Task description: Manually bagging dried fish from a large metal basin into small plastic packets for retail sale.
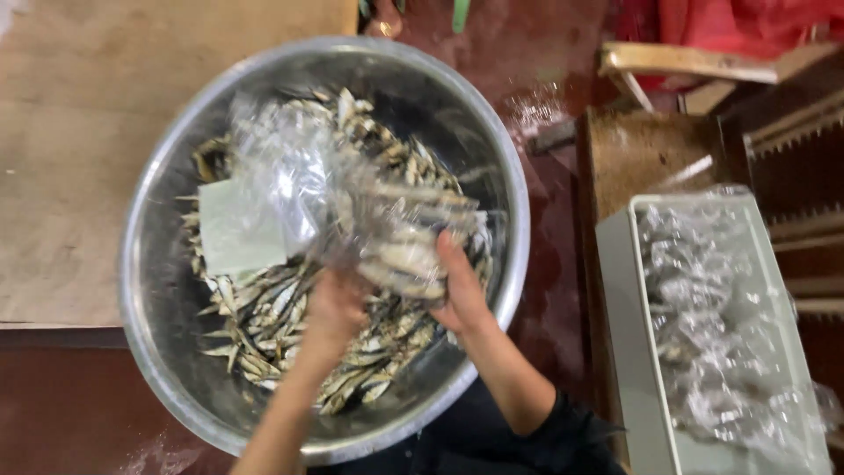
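Left hand (332, 303) and right hand (459, 286) pinch a crinkly clear plastic bag (352, 198) of slender silvery fish over a round steel bowl (149, 255).

The big metal bowl (167, 352) rim rings the fish (272, 317). The white crate (629, 352) blocks the right; the wooden board (79, 158) lies bare on the left.

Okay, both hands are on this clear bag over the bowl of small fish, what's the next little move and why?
Probably tip the clear plastic bag upright so its fish settle to the bottom. The left hand and right hand hold it over the metal bowl of small dried fish, and the bag looks partly filled and lying sideways, though the picture is blurred.
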